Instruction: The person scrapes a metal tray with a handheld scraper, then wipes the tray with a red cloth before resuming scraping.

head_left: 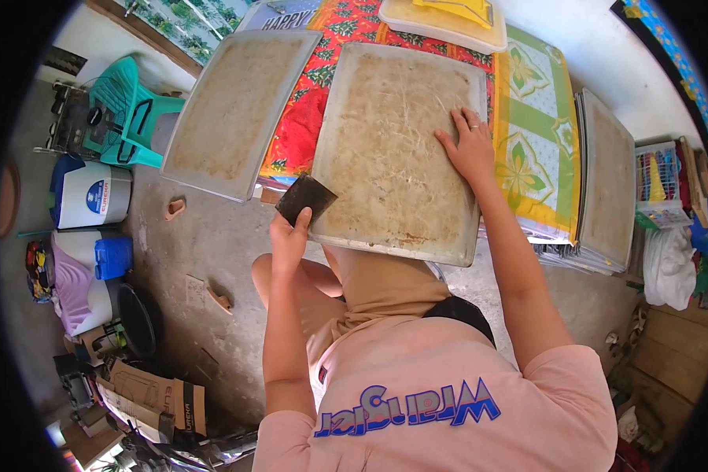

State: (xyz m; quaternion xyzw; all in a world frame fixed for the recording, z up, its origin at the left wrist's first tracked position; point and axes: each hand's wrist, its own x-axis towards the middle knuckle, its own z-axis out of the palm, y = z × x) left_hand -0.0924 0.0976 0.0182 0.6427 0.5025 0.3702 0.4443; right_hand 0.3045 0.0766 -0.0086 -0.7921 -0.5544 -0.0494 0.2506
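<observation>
A large stained baking tray [393,165] lies in front of me, its near end jutting past the table edge over my lap. Brownish residue and pale scratch marks cover its surface. My left hand [289,236] grips a dark flat square piece [305,198] at the tray's left edge, thumb on top; its exact kind is unclear. On the tray's upper right side rests my right hand [470,145], fingers spread, with a ring on one finger. To the left, a second stained baking tray [236,110] also overhangs the table.
A red patterned tablecloth [295,149] covers the table. A container with a yellow item [456,20] stands at the back. Right are a green-yellow cloth [535,126] and stacked trays [610,181]. Green chair [126,110], boxes [157,393] and a slipper [219,300] are left.
</observation>
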